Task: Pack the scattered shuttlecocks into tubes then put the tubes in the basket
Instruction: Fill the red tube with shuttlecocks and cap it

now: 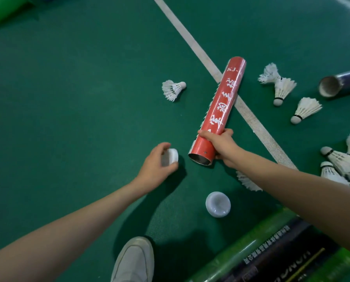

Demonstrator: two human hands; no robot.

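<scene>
Our red tube [221, 106] runs its long axis from an open mouth near us up and away to the right, crossing the white court line [257, 127]. It is a glossy cardboard cylinder printed with white brush-style characters. Our right hand [221, 146] wraps it just above that mouth, fingers curled tight round the wall. Left of the mouth, our left hand [155, 167] curls narrowly round a round white plastic cap [172, 156]. A translucent cap [218, 204] lies below the tube's mouth on the textured green floor [78, 98]. One feathered shuttlecock [173, 89] lies left of the tube, cork pointing towards it, and other shuttlecocks [305, 109] lie to its right.
</scene>
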